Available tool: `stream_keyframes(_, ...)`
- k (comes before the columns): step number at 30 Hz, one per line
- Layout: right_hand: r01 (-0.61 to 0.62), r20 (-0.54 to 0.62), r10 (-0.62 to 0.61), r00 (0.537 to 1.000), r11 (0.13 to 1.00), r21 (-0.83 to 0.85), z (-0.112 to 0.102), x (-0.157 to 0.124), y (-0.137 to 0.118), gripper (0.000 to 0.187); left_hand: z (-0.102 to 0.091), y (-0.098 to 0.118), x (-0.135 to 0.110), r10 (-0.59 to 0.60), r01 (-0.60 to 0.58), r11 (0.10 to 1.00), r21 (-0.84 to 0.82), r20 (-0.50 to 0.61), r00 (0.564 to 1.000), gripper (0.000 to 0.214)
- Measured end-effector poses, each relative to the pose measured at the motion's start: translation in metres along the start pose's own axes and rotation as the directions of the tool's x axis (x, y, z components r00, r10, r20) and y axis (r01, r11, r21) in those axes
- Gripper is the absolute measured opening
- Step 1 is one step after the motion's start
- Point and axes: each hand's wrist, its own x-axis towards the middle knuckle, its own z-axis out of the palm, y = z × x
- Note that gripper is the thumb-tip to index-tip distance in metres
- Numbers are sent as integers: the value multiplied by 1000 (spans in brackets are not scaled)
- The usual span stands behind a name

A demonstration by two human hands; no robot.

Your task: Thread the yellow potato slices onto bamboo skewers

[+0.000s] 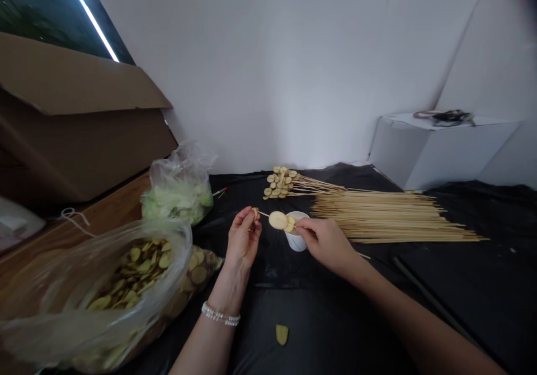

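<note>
Centre frame: left hand (243, 240) was pinched shut on the tip of a bamboo skewer (263, 214). The right hand (326, 242) was closed on its other end, just above a white cup (296, 243). A potato slice (277, 219) sat threaded between the hands. A bag of potato slices (138, 263) lay at lower left, and a loose skewer pile (390, 216) lay right of centre on the black-covered table (335, 319).

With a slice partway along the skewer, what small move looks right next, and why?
Probably the left hand slides the potato slice along the skewer toward the right hand, since other slices already sit bunched beside that hand.
</note>
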Motion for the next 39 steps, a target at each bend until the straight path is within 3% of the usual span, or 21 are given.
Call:
stream_keyframes(8, 2, -1, -2, 1000, 1000, -20, 0, 0, 1, 24, 1, 3, -5, -55, 55, 998, 24, 11, 998, 22)
stream_keyframes(19, -3, 18, 4, 1000, 1000, -28, -2, 0, 2, 26, 0, 1, -2, -24, 24, 999, 31, 6, 1000, 21)
stream_keyframes(28, 8, 46, -5, 999, 997, -74, -2, 0, 0, 24, -2, 2, 0, -165, 166, 986, 2, -102, 981, 18)
stream_keyframes(32, 12, 51, -9, 999, 997, -75, -1, 0, 0, 24, -5, 1, 2, -202, 201, 979, -20, -81, 976, 16)
stream_keyframes(39, 8, 16, -7, 1000, 997, -77, -1, 0, 2, 24, -3, 2, 2, -150, 148, 988, -42, -31, 988, 25)
